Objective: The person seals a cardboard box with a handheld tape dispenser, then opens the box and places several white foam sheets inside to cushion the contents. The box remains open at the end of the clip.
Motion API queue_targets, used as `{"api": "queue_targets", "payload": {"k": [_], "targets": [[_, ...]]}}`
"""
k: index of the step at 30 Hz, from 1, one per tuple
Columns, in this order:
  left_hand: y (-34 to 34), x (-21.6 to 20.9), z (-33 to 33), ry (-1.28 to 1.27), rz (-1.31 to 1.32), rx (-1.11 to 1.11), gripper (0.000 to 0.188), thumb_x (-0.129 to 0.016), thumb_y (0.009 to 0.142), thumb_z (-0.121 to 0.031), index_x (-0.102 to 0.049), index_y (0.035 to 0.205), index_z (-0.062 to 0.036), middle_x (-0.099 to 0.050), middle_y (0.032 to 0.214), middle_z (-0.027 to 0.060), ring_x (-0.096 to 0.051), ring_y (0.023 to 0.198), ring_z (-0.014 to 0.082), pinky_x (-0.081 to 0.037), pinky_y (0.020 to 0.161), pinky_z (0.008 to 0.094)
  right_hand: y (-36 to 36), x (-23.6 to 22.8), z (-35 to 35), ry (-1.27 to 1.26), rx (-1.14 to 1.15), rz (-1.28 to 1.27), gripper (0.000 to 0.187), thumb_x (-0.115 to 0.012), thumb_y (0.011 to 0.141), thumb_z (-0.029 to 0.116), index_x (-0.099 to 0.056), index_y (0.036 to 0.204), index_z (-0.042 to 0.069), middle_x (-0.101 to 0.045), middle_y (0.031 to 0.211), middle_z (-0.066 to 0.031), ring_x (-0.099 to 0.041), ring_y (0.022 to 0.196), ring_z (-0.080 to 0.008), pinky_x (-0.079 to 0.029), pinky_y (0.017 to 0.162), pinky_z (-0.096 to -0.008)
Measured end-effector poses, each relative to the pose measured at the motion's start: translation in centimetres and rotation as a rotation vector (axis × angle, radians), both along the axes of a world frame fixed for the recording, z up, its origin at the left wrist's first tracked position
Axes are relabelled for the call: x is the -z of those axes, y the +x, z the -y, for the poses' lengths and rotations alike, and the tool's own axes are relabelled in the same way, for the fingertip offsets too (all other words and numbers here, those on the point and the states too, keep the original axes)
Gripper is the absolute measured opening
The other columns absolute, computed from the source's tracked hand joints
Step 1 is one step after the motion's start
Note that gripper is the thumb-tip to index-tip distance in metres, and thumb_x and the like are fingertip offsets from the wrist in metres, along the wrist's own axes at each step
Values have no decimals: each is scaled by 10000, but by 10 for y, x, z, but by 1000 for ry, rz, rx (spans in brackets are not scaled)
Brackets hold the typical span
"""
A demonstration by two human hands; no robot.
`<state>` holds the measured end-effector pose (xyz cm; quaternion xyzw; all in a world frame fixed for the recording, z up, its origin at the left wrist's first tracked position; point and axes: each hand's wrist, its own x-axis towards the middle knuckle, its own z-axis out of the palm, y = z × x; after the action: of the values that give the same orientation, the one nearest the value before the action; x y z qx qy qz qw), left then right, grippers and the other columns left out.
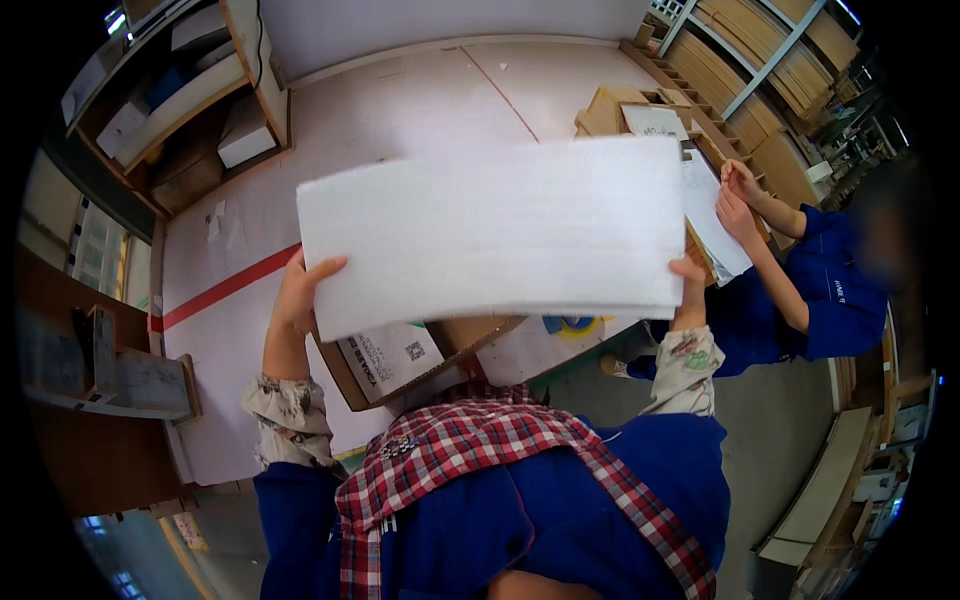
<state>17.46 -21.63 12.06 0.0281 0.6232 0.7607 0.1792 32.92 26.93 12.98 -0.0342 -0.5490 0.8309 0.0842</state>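
A wide white sheet, which looks like foam packing, is held up level between my two hands. My left hand grips its left edge, thumb on the upper face and fingers beneath. At the opposite end my right hand pinches the right edge, most of its fingers hidden behind the sheet. Partly covered below is a brown cardboard box standing at the table's near edge. A white printed panel with a square code shows at the box.
The pale table carries red tape. A wooden shelf unit with boxes stands far left. To the right, a co-worker in blue holds both hands over papers. A tape roll lies near the box.
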Motion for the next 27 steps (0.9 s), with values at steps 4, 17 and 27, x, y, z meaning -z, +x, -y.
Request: {"api": "queue_targets", "payload": {"k": [4, 17, 27], "targets": [[-8, -9, -11, 92, 12, -47, 423, -629, 742, -118, -468, 1086, 67, -580, 950, 166, -611, 814, 229, -521, 691, 327, -35, -25, 20, -243, 254, -343, 774, -476, 795, 582, -297, 1326, 48, -364, 1333, -106, -350, 1224, -256, -293, 1010, -406], [-5, -2, -39, 388, 90, -159, 490, -641, 745, -82, -411, 1154, 59, -547, 1029, 176, -594, 891, 250, -519, 738, 331, -125, -5, 165, -431, 73, -9, 462, -604, 751, -17, -411, 1171, -18, -506, 1108, -138, -500, 1037, -238, -427, 900, -366], [6, 38, -50, 315, 192, -222, 521, -589, 736, 2, -362, 1206, 14, -514, 1097, 179, -558, 955, 288, -495, 790, 383, -126, 35, 184, -78, 7, -83, 506, -552, 702, -78, -403, 1181, -16, -474, 1142, -109, -477, 1057, -209, -399, 911, -329]]}}
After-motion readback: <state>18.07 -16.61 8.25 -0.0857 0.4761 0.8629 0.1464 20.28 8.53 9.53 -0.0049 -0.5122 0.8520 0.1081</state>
